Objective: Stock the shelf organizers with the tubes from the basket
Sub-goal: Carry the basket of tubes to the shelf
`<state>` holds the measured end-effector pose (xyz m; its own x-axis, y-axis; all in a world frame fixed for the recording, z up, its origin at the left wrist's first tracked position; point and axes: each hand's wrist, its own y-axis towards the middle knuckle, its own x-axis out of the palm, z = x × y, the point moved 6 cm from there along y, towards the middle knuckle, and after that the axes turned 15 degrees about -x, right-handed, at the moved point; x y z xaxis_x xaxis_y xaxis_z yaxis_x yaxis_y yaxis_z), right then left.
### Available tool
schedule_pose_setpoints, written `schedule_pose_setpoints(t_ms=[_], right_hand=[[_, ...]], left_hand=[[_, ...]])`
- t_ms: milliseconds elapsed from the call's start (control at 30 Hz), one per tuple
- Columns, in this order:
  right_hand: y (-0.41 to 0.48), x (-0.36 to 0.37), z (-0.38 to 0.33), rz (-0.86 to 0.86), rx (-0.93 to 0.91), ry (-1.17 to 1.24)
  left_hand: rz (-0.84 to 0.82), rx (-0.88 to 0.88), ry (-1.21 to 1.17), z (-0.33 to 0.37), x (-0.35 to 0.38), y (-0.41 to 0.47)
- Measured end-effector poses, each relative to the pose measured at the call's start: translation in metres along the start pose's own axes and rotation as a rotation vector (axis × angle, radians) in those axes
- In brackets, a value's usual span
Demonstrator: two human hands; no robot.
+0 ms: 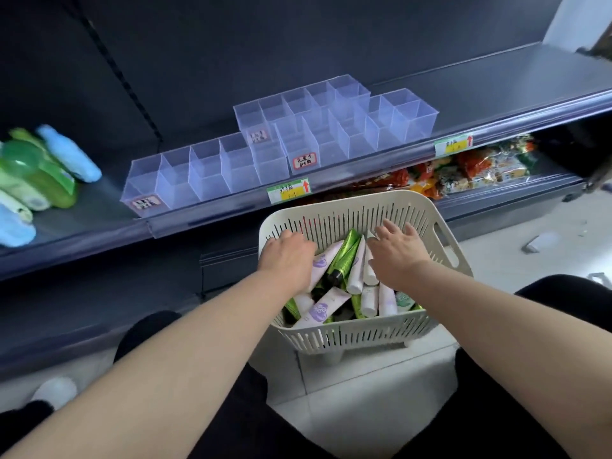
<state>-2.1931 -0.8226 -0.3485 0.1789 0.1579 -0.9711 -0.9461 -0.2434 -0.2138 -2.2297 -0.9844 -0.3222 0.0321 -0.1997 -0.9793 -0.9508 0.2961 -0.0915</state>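
Tubes [344, 260] lie piled in the cream basket [331, 202] on the floor [364, 409], nearer than the clear organizers [212, 170] on the shelf [496, 81]. The left hand [288, 256] lies curled over a pink tube [323, 263]; its grip I cannot tell. The right hand [397, 256] has its grip spread over white tubes [357, 270].

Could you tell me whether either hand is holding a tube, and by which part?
Right hand lies open-fingered on the white tubes, holding nothing. Left hand covers the lilac tube at its upper end; fingertips hidden, so a grip cannot be told.
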Motion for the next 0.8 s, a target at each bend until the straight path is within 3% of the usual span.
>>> schedule_pose_setpoints(t_ms=[467,567,667,800], right_hand=[[0.077,-0.082,0.037,0.404,-0.117,0.078],[0.071,-0.093,0.041,0.450,-0.107,0.020],[0.061,-0.081,0.050,0.392,-0.064,-0.008],[0.053,-0.047,0.053,0.171,0.006,0.003]], left_hand=[[0.284,-0.111,-0.198,-0.024,-0.054,0.066],[0.372,-0.207,-0.278,-0.036,-0.075,0.075],[0.342,-0.265,-0.330,-0.044,-0.068,0.067],[0.168,-0.306,-0.173,-0.042,-0.030,0.047]])
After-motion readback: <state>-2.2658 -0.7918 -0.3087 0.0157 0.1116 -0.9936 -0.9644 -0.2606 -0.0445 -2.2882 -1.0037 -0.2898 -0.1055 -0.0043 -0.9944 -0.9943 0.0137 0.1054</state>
